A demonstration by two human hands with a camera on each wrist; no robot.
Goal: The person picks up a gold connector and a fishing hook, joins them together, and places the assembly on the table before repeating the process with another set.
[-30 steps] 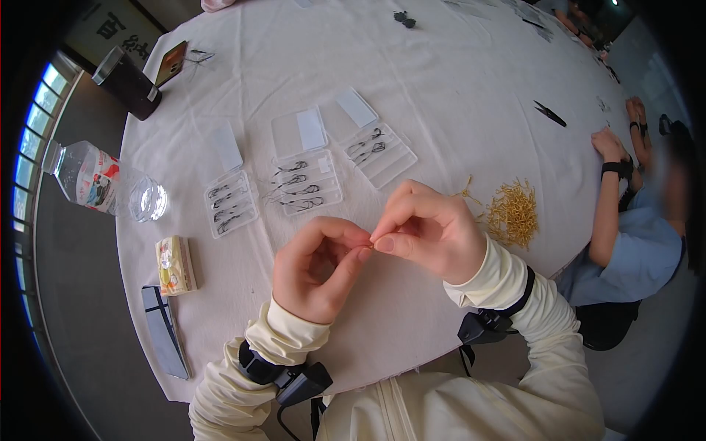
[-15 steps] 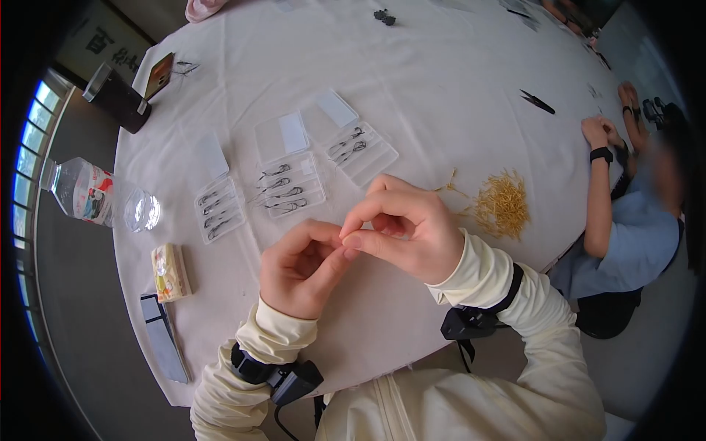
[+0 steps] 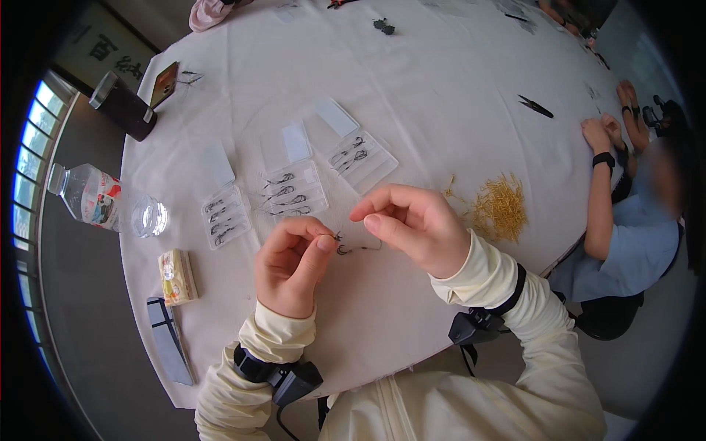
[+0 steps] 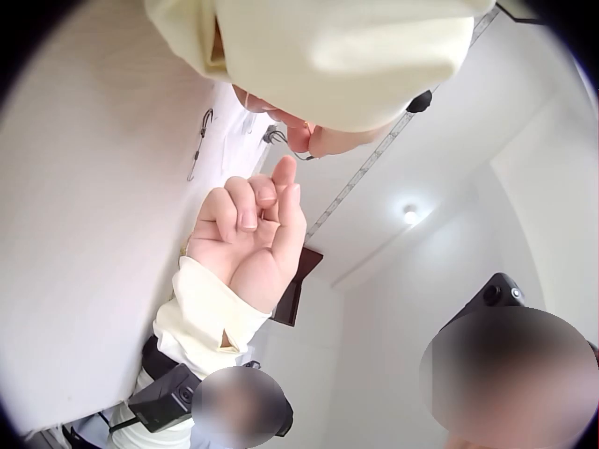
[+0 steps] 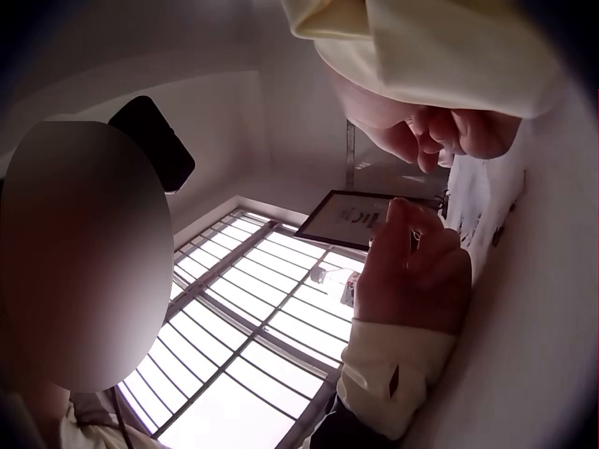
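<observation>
Between its thumb and forefinger, my left hand (image 3: 287, 268) pinches a small dark hook piece (image 3: 337, 237); in the left wrist view a dark hook (image 4: 272, 135) shows at the fingertips. My right hand (image 3: 419, 228) is a little to the right, thumb and forefinger slightly apart, with nothing plainly visible between them. In the left wrist view, the other fingers of the right hand (image 4: 248, 224) are bent inward. Another dark hook with a line (image 3: 344, 251) appears just below the gap between the hands. Beyond stand open clear boxes (image 3: 305, 192) holding dark hooks.
A golden pile of small pieces (image 3: 501, 208) lies right of my right hand. Around the white-covered table are black snips (image 3: 535, 106), a tissue pack (image 3: 178, 277), a water bottle (image 3: 95, 197) and a dark tumbler (image 3: 123, 106). Another person (image 3: 632, 220) sits at the right.
The hands have separated from touching fingertips, the right one now slightly away to the right. The dark hook piece has come into view at the left fingertips, with another hook below.
</observation>
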